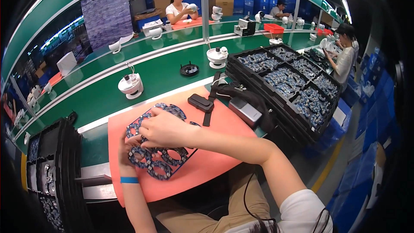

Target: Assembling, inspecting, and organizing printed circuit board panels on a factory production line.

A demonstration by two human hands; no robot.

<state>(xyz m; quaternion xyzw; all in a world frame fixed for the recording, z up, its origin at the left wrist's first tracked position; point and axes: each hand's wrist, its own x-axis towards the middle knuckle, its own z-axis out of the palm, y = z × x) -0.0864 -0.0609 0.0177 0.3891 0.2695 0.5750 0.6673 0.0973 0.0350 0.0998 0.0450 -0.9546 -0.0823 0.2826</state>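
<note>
A panel of ring-shaped blue circuit boards (pixel 174 157) is held tilted over the orange-pink mat (pixel 207 157). My left hand (pixel 126 150), with a blue band at its wrist, grips the panel's left edge; part of its fingers is hidden behind the boards. My right hand (pixel 163 127) reaches across from the right, its fingers bent and closed on the upper left part of the panel. Its fingertips are partly covered, so which ring they pinch is unclear. Right of the panel, a small black case (pixel 200 102) and a grey power bank (pixel 245 112) lie on the mat.
Stacked black trays (pixel 280 80) full of circuit boards stand at the right, more black trays (pixel 60 168) at the left. White camera housings (pixel 130 86) and a black ring part (pixel 189 69) sit on the green conveyor (pixel 166 77). Other people work across the line and far right.
</note>
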